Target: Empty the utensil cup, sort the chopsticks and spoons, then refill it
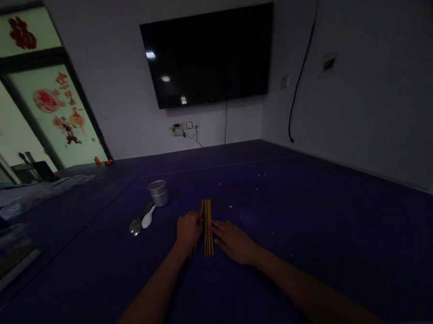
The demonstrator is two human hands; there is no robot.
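Several wooden chopsticks (209, 237) lie side by side on the dark blue surface, pointing away from me. My left hand (188, 229) is closed around one or more chopsticks at the left of this row. Their ends show slanted above and below the hand, and how many it holds is hidden. From the other side, my right hand (237, 242) lies low with its fingers stretched out, the tips touching the right edge of the row. A metal cup (158, 193) stands upright beyond my left hand. Beside it lie metal spoons (135, 227) and a white spoon (147, 219).
The blue surface (333, 243) reaches to the walls, with small white scraps (230, 206) on it. Clear plastic wrapping (58, 185) and a flat tray-like item (15, 269) lie at left. A television (211, 56) hangs on the far wall.
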